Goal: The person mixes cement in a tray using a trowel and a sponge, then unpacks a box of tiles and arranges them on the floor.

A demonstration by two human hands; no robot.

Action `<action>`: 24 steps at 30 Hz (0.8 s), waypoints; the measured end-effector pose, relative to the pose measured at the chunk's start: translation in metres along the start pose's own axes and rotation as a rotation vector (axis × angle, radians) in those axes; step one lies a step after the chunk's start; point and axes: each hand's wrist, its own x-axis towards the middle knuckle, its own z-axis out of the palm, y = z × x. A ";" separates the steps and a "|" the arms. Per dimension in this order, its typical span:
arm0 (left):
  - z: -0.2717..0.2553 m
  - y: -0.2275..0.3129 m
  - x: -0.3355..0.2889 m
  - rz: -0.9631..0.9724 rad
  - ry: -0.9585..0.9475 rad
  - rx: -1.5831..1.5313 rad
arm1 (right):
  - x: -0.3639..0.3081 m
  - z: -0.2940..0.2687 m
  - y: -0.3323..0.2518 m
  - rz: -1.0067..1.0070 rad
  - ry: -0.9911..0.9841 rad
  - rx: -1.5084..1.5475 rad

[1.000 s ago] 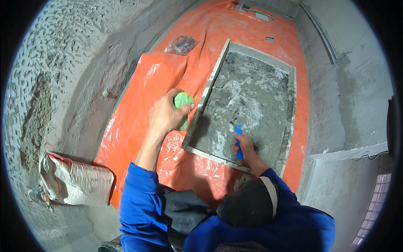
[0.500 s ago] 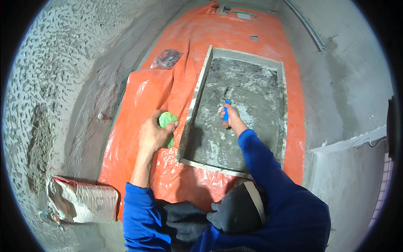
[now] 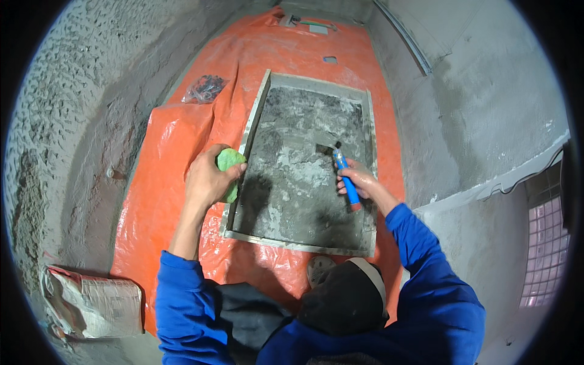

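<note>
My left hand (image 3: 208, 176) grips a green sponge (image 3: 229, 159) just outside the left edge of a shallow rectangular frame (image 3: 248, 129) filled with wet grey mortar (image 3: 286, 176). The fingers curl round the sponge's far side, with the thumb across its right. Over the right part of the mortar, my right hand (image 3: 362, 181) is closed round the blue handle of a small trowel (image 3: 347, 182). Its handle has a reddish end pointing toward me. The trowel's dark blade (image 3: 325, 148) lies close to the mortar; whether it touches is hard to tell.
Orange plastic sheeting (image 3: 164, 158) covers the floor around the frame. A clear bag of dark items (image 3: 205, 89) lies at upper left, a paper sack (image 3: 109, 307) at lower left. A round pale lid-like thing (image 3: 319, 267) shows beside my knee. Rough plastered walls flank both sides.
My right hand has moved right across the mortar, and the trowel has turned, its handle now showing more fully. The whole view has shifted, and the left hand keeps the sponge near the frame's edge.
</note>
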 end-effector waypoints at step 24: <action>-0.166 -0.107 -0.173 -0.515 0.420 -0.071 | 0.206 -0.107 -0.064 -0.223 -0.165 -1.711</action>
